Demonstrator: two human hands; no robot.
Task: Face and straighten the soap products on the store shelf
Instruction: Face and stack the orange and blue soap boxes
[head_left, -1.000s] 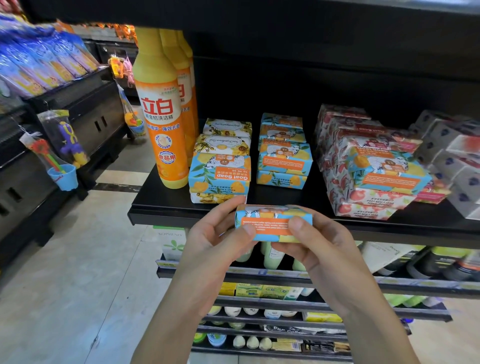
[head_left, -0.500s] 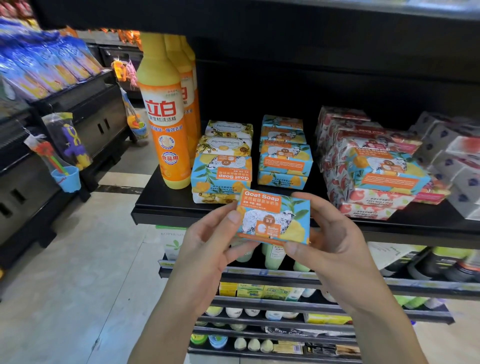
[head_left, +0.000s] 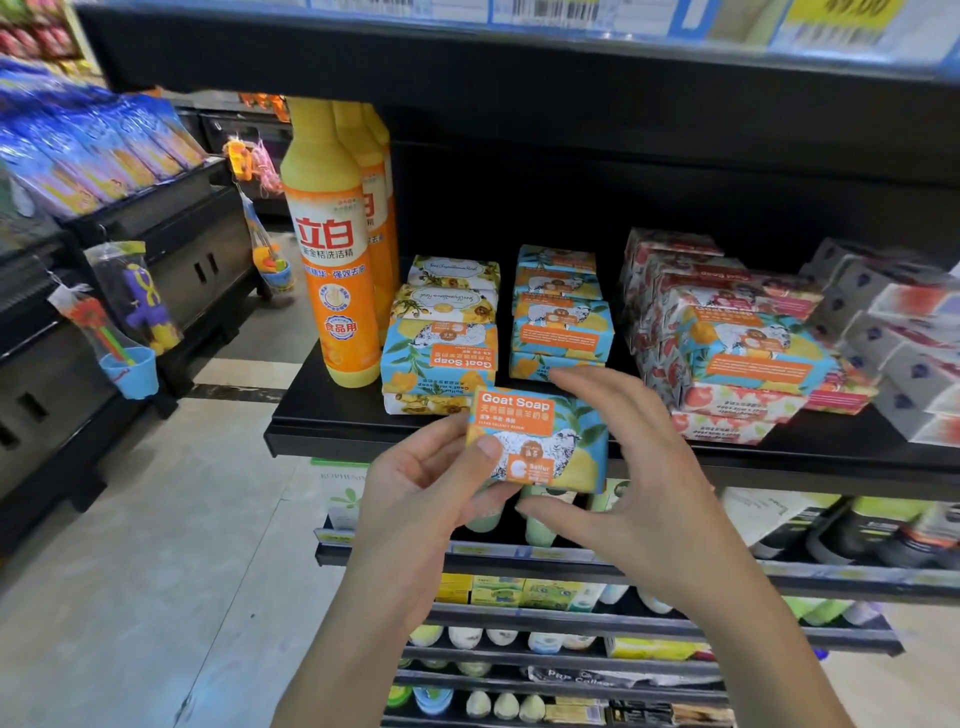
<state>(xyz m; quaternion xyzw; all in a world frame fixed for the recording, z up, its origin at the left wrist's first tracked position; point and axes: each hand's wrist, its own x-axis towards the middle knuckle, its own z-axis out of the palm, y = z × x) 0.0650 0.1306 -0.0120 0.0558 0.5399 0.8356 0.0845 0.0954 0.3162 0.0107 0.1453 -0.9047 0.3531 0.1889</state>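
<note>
- The person's got one Goat Soap box (head_left: 540, 441) held up in the air, right in front of the front edge of the black shelf (head_left: 332, 415), not resting on it
- The box's front faces the camera, lettering the right way up, with the whole thing tipped a little down to the right
- The left hand (head_left: 431, 488) is clamped on the left end of the box: thumb (head_left: 485, 449) pressed on the front face, other fingers tucked behind it
- The right hand (head_left: 644, 467) is cupped round the right end with its fingers spread. The index finger sits above the top edge and the thumb just under the bottom edge with a sliver of gap, and there's honestly no telling whether it's gripping or just hovering
- Behind the box on the shelf there's a left stack (head_left: 441, 353) of blue-and-yellow soaps, and the front one's "Goat Soap" label reads upside down
- Just beside that is a second stack (head_left: 561, 332) of the same kind
- Further right is a pile of red-patterned soaps (head_left: 727, 405), with one blue-and-yellow soap (head_left: 753, 353) lying on top of it
- Tall orange bottles (head_left: 332, 270) stand at the shelf's left end, touching the left stack
- Grey boxes (head_left: 909, 364) sit at the far right, kind of blurry
</note>
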